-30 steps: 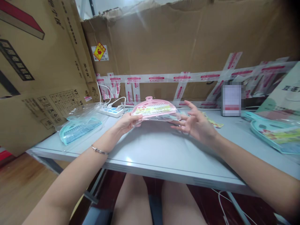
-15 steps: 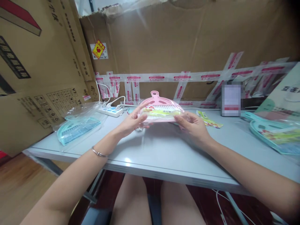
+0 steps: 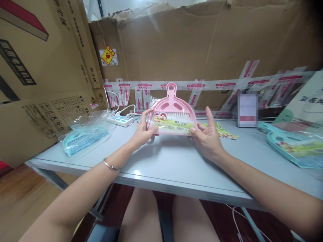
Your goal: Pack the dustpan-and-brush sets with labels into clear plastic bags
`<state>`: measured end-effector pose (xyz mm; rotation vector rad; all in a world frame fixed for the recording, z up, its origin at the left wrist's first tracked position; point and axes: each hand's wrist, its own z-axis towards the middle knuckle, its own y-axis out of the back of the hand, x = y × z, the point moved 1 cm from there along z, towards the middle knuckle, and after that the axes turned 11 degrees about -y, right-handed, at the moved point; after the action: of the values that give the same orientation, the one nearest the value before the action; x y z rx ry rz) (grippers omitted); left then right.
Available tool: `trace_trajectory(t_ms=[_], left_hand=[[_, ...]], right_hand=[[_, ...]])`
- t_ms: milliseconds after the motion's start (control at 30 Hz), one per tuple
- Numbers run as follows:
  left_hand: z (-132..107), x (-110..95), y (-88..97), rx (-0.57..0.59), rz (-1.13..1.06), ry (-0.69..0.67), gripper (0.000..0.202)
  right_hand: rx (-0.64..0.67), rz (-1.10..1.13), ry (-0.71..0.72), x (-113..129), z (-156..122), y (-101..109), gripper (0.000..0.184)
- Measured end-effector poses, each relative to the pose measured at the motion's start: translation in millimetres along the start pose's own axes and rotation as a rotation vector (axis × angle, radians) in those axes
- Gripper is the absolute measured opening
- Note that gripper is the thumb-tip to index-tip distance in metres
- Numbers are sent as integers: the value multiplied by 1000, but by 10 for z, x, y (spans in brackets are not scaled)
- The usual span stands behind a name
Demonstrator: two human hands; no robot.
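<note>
A pink dustpan (image 3: 170,102) in a clear plastic bag is held up above the table, handle upward, its face toward me. A white-bristled brush (image 3: 174,116) lies inside it, with a yellow-green printed label (image 3: 173,125) across the lower part. My left hand (image 3: 143,130) grips the left edge, thumb in front. At the lower right corner, my right hand (image 3: 208,136) pinches the dustpan between thumb and fingers, its index finger raised. Behind my right hand, more yellow-green labels (image 3: 228,134) lie on the table.
Left on the grey table (image 3: 161,168) is a bagged turquoise dustpan (image 3: 84,139); another turquoise dustpan (image 3: 290,148) lies at the right. A white power strip (image 3: 121,120) and a phone-like device (image 3: 248,109) stand along the back. Large cardboard boxes (image 3: 166,50) wall off the rear and left.
The pink dustpan has been tilted more upright, so its handle and face show more fully. My right index finger has lifted off it.
</note>
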<state>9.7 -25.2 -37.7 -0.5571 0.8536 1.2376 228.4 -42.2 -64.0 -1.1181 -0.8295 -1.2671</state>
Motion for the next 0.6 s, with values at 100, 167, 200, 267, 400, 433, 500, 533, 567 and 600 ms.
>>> trace_trajectory(t_ms=[100, 167, 200, 267, 400, 433, 500, 533, 567, 600], left_hand=[[13, 18, 36, 30, -116, 78, 84], [23, 42, 56, 78, -148, 152, 76], [27, 52, 65, 98, -156, 184, 68], [29, 64, 83, 113, -166, 229, 54], [23, 66, 103, 89, -187, 284, 56], [23, 65, 105, 84, -196, 292, 57], [26, 69, 109, 73, -214, 302, 57], [29, 73, 111, 71, -219, 306, 56], [32, 77, 113, 71, -223, 308, 56], [34, 82, 114, 72, -225, 310, 56]], right_hand=[[-38, 81, -129, 1, 20, 30, 95], [-49, 93, -197, -9, 40, 47, 78], [-46, 95, -224, -16, 49, 50, 69], [-34, 109, -269, -23, 59, 45, 56], [18, 120, -370, 0, 32, 6, 42], [50, 102, -424, 10, 17, -5, 39], [118, 64, -526, 32, -15, -20, 37], [148, 48, -551, 42, -29, -25, 39], [169, 32, -548, 51, -38, -27, 41], [180, 15, -518, 59, -44, -28, 44]])
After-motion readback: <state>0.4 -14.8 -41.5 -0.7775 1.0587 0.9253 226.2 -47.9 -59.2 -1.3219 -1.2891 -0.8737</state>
